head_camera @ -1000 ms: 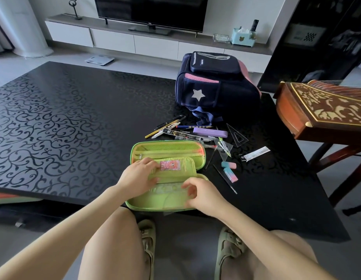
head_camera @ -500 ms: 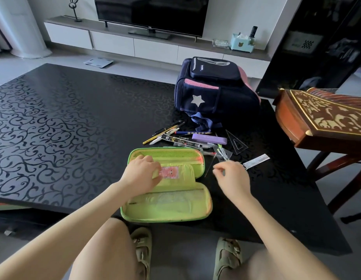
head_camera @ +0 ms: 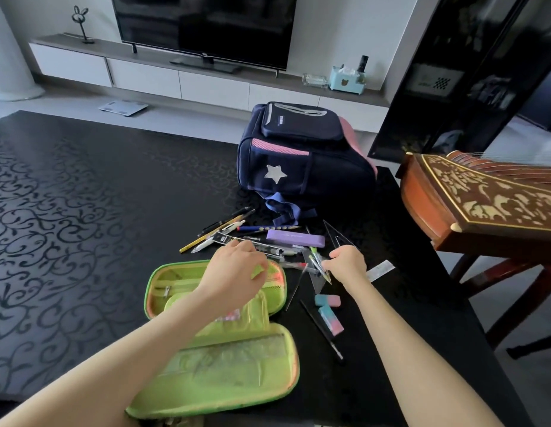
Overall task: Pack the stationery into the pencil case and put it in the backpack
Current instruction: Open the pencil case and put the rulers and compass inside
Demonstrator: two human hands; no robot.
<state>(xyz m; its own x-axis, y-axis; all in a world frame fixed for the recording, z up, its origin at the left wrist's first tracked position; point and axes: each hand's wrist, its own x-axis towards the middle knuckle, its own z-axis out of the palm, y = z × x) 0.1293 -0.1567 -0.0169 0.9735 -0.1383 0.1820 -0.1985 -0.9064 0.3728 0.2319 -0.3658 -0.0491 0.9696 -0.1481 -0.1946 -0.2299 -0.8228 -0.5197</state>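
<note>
The rounded lime-green pencil case point(head_camera: 225, 377) lies open flat at the near edge of the glossy, scroll-patterned black table point(head_camera: 83, 211). The left hand point(head_camera: 237, 272) hovers over its far half with fingers curled, and I cannot tell whether it grasps anything. Just to the right, the right hand point(head_camera: 348, 261) pinches a slim green pen point(head_camera: 318, 262). Beyond stands the boxy navy backpack point(head_camera: 299, 167).

Case point(head_camera: 212, 374): your left hand point(head_camera: 234, 275) hides its far half.
Right hand point(head_camera: 345, 261): your grip unclear.
Zither point(head_camera: 483, 204): cut off right.
</note>
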